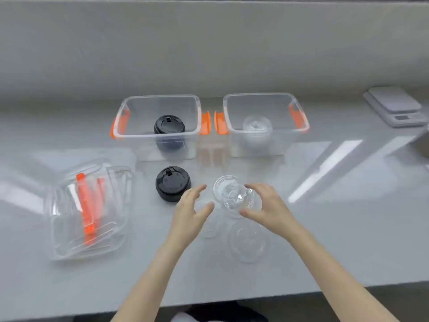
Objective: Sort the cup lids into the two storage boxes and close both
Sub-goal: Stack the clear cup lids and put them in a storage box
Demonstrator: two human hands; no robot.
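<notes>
Two clear storage boxes with orange latches stand open at the back. The left box [130, 133] holds a stack of black lids [169, 127]; the right box [299, 133] holds a stack of clear lids [257, 127]. On the table in front sits another stack of black lids [173, 183]. Several clear lids lie near my hands, among them a domed clear lid [236, 198] and a flat clear lid [247, 242]. My right hand [267, 208] curls around the domed lid. My left hand [191, 211] hovers open over a clear lid beside it.
The two clear box covers [69, 217] with orange latches lie stacked at the left of the table. A grey kitchen scale [394, 105] sits at the back right. A wall rises behind the boxes. The table's front edge [278, 296] is near my body.
</notes>
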